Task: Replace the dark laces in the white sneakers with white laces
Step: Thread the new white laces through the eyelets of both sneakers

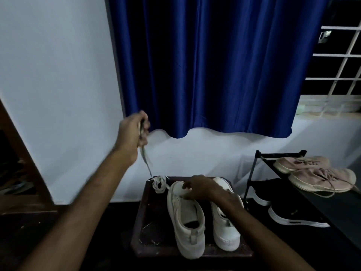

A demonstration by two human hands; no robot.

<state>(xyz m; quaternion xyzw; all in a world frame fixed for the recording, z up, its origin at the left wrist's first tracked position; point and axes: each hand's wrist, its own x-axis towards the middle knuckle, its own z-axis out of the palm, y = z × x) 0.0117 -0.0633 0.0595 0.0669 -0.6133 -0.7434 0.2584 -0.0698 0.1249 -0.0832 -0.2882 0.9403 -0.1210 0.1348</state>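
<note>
Right hand lies bent over the front of the nearer white sneaker, steadying it; whether it pinches anything I cannot tell. Its pair stands just beside it on the dark tray. Beyond the toe, the pale lace lies looped, then rises taut to the left hand, fist closed round it. Pull steadily, pressing the shoe down so it does not tip.
</note>
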